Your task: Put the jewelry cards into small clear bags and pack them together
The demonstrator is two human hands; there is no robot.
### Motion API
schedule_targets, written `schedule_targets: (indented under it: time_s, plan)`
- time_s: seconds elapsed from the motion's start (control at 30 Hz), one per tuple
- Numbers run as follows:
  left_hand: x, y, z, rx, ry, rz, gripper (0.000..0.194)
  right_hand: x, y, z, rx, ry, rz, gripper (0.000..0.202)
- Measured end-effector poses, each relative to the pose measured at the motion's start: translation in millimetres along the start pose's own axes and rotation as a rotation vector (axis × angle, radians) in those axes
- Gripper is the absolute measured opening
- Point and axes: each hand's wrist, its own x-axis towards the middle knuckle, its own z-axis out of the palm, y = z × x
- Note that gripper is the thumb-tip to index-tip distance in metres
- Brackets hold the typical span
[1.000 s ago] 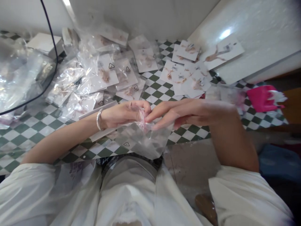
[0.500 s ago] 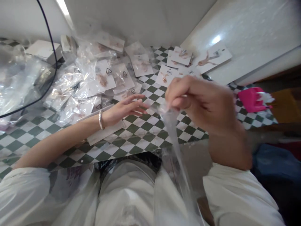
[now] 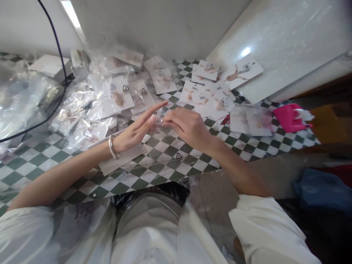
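Clear bag (image 3: 176,156) shows a triangle mark; right hand (image 3: 187,126) pinches it, left hand (image 3: 137,128) open.

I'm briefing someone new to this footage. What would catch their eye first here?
First, the two bare hands meeting mid-table: the left hand, fingers stretched out flat, and the right hand, pinching a clear plastic bag on the green-and-white checkered table. Behind them lies a glossy heap of bagged jewellery cards, with unbagged white cards to its right. A bright pink object stands out at the table's right edge.
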Motion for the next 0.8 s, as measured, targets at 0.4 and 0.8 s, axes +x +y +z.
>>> schedule_targets:
  time_s: [0.4, 0.8]
  plan:
    - [-0.2, -0.8, 3.7, 0.114, -0.031, -0.065, 0.057, -3.8, -2.6, 16.0, 0.078, -0.121, -0.001, 0.033]
    - [5.2, 1.9, -13.6, 0.177, 0.006, -0.086, 0.055, -1.9, -9.0, 25.1, -0.084, -0.142, -0.017, 0.034]
